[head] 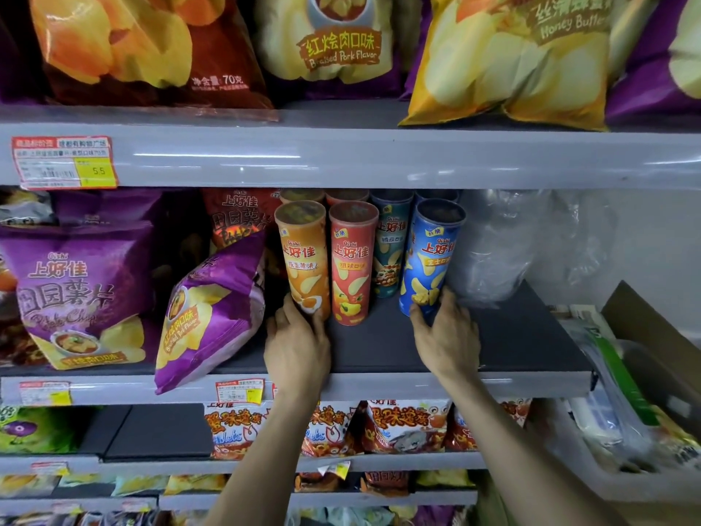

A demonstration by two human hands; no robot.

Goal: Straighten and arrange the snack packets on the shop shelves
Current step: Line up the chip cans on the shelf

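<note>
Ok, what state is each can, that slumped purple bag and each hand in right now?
Orange can: upright, left hand grips its base.
Red can: upright, untouched.
Teal can: upright, set back, untouched.
Blue can: leaning slightly, right hand grips its base.
Purple bag: slumped sideways, corner over the shelf edge.

Top-shelf crisp bags (341, 39) cropped by upper edge, rear canisters (390, 225) part-hidden behind front ones, orange canister (303, 260) base behind left hand (297, 347), blue canister (428, 260) base behind right hand (449, 336).
</note>
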